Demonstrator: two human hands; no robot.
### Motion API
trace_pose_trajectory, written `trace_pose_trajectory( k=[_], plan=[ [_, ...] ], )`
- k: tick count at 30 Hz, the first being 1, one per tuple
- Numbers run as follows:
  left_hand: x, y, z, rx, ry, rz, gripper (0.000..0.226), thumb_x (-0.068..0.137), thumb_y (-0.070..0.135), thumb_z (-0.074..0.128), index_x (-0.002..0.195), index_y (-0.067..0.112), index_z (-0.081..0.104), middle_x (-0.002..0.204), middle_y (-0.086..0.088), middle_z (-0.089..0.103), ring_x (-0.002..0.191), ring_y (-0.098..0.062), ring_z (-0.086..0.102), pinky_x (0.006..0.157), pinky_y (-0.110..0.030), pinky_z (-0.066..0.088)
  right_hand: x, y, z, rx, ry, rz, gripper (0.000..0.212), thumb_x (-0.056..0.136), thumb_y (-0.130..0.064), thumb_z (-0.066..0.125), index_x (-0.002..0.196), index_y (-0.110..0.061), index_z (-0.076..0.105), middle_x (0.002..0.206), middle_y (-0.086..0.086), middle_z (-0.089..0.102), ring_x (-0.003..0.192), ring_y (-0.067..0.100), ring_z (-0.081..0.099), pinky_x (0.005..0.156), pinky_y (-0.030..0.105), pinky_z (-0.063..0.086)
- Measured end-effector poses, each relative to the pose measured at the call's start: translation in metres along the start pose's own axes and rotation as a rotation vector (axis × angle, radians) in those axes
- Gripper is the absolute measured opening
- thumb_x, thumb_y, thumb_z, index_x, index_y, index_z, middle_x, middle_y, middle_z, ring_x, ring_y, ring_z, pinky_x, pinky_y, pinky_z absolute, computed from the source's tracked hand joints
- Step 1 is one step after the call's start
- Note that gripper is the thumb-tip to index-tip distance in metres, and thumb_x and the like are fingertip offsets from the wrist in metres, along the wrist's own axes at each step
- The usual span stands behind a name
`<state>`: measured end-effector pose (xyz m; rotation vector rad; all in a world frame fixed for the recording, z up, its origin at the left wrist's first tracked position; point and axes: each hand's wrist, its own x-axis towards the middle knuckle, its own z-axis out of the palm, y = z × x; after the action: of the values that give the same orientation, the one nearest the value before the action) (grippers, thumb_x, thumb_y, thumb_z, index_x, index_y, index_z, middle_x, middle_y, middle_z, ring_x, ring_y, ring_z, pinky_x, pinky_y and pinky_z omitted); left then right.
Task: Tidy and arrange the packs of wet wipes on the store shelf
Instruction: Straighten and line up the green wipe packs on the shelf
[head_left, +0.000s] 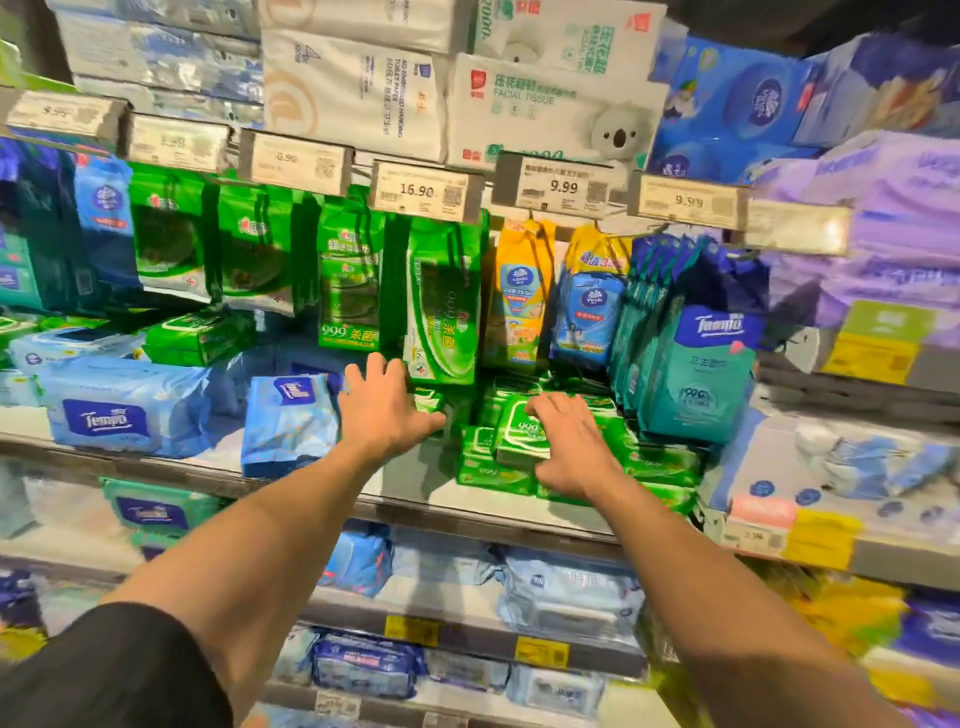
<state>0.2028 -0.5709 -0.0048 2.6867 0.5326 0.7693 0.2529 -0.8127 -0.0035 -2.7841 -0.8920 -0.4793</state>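
Both my arms reach into the middle shelf (467, 501). My left hand (382, 402) hovers with fingers spread beside a small green wipes pack (428, 402), touching its left end. My right hand (571, 444) lies flat, fingers spread, on top of a pile of green 999 wipes packs (511, 434) lying flat on the shelf. A tall green pack (441, 306) hangs just above my left hand. A blue Tempo pack (288, 421) leans tilted to the left of that hand.
Green, yellow and blue packs hang from hooks under price tags (423, 191). Teal Tempo packs (691, 374) stand at the right of the pile. A large blue Tempo pack (124, 405) lies at the left. Tissue boxes (550, 111) fill the shelf above; more packs lie below.
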Motion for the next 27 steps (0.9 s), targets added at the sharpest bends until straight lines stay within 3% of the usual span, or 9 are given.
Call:
trace_pose_trajectory(
  k=[4,8,15,27],
  plan=[
    [-0.009,0.019,0.020,-0.131,0.049,-0.138,0.076,0.054,0.063,0.076,0.104,0.012,0.050,0.112,-0.007,0.045,0.110,-0.036,0.042,0.084,-0.048,0.048,-0.011,0.031,-0.003,0.044,-0.016,0.092,0.071,0.064,-0.010,0.071,0.129,-0.017,0.043,0.128,0.005,0.043,0.123,0.027,0.035,0.110,0.037,0.029],
    [-0.020,0.035,0.040,-0.128,0.037,-0.162,0.077,0.054,0.063,0.076,0.104,0.011,0.051,0.113,-0.009,0.049,0.108,-0.035,0.044,0.087,-0.046,0.046,-0.009,0.047,-0.001,0.079,-0.043,0.129,0.073,0.068,-0.008,0.069,0.134,-0.019,0.039,0.136,0.005,0.041,0.127,0.026,0.033,0.110,0.035,0.029],
    [-0.018,0.055,0.045,-0.092,0.075,-0.066,0.068,0.057,0.065,0.074,0.096,0.013,0.053,0.105,-0.006,0.049,0.101,-0.031,0.043,0.082,-0.043,0.043,0.004,0.047,0.000,0.042,-0.198,0.174,0.078,0.073,-0.006,0.063,0.142,-0.018,0.028,0.146,0.013,0.033,0.137,0.033,0.029,0.115,0.045,0.028],
    [-0.029,0.098,0.068,-0.045,-0.017,0.116,0.068,0.066,0.079,0.062,0.101,0.021,0.048,0.108,-0.001,0.045,0.102,-0.027,0.041,0.079,-0.045,0.050,0.007,0.050,-0.003,-0.052,-0.253,0.180,0.080,0.079,-0.006,0.061,0.147,-0.018,0.021,0.154,0.014,0.027,0.143,0.032,0.022,0.117,0.046,0.025]
  ],
)
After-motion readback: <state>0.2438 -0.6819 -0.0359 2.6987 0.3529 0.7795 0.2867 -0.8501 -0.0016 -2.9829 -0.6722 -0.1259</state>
